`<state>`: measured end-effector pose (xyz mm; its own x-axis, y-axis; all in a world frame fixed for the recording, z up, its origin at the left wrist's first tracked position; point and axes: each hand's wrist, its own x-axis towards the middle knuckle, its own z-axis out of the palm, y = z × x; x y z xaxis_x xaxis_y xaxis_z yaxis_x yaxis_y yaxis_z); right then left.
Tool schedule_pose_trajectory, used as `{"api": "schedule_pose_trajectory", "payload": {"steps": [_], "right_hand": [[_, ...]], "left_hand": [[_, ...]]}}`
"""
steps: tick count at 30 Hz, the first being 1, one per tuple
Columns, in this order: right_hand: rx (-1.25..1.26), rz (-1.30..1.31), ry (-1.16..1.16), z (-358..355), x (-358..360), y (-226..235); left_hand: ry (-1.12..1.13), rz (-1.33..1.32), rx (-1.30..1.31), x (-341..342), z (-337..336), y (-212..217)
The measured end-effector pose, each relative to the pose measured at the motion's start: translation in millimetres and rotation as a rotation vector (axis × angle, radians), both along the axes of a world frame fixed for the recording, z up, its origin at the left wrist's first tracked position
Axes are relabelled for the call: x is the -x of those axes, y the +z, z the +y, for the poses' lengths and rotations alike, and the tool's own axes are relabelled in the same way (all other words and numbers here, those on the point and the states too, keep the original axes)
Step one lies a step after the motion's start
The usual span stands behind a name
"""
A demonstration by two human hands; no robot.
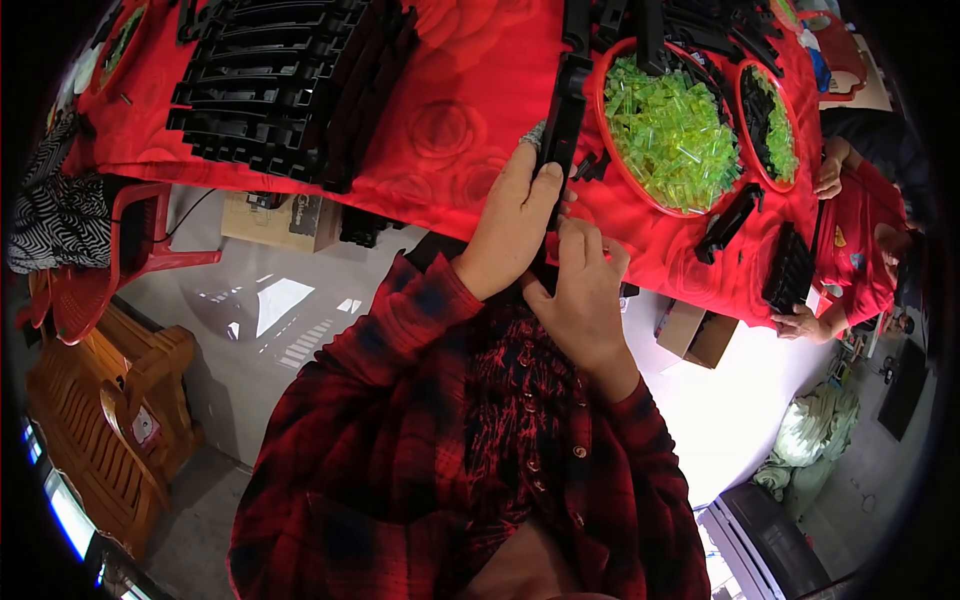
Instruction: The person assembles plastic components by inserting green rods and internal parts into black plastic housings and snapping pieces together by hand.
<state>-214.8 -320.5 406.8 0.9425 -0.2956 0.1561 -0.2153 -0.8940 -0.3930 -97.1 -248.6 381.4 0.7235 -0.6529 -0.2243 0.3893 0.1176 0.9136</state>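
Note:
My left hand [512, 222] and my right hand [583, 290] both grip one long black plastic strip [562, 120] that runs from my chest up over the table edge. The left thumb presses on the strip's side; the right fingers pinch its lower end. The strip's far end lies next to a red round bowl [606, 150] full of small yellow-green clear plastic pieces [668, 135]. My sleeves are red and black plaid.
A red flowered cloth [450, 120] covers the table. A big stack of black curved strips [270, 90] lies at left. A second red bowl [745, 130] holds green and black pieces. Another person in red [850, 250] works at right. A red plastic chair [100, 260] and wooden chair [110, 400] stand at left.

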Motion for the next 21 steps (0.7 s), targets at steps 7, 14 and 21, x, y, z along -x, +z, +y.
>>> {"api": "schedule_pose_trajectory", "payload": {"steps": [7,14,21], "right_hand": [[-0.368,0.021,-0.062,-29.3,0.6,-1.5],[-0.8,-0.429,-0.262,-61.2,-40.4,8.6],[-1.366,-0.532,-0.194,-63.5,-70.3,18.7]], "left_hand": [[-0.076,-0.196,-0.097,3.1,5.5,-0.9],[-0.117,-0.356,-0.149,10.2,1.8,-5.5],[-0.05,-0.317,-0.089,14.7,1.4,-14.9]]}}
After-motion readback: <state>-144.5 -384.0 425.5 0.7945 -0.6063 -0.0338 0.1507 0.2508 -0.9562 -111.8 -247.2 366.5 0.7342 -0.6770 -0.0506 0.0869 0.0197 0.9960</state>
